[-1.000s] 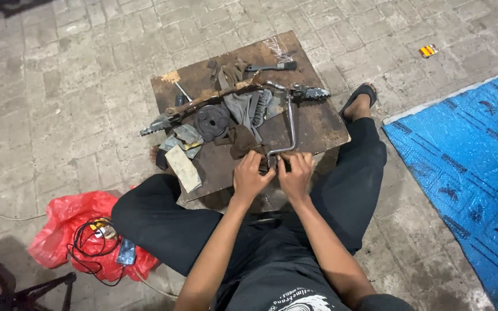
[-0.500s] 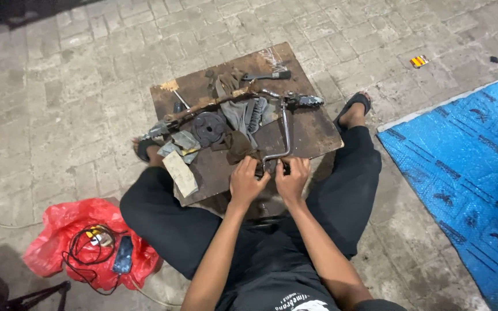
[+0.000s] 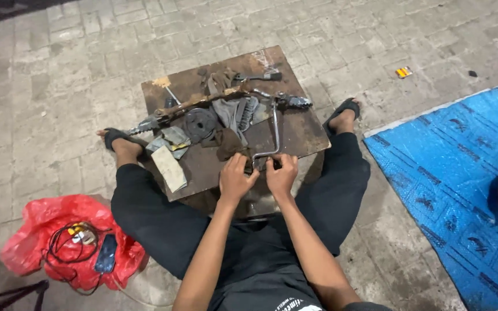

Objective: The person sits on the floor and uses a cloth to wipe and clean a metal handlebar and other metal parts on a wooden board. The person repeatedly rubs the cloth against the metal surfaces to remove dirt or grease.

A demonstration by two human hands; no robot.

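Hands unmoved since earlier | left hand [image 3: 235,178], right hand [image 3: 281,174] | each grip pinching bent metal lever [image 3: 274,135]

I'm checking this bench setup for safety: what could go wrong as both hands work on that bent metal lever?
The left hand and right hand grip the bent metal lever at the near edge of the wooden board; a slip could pinch fingers. Its long arm might sweep the rags and round metal disc off the board.

Bent metal crank lever [image 3: 274,131], flat on board [image 3: 312,135]
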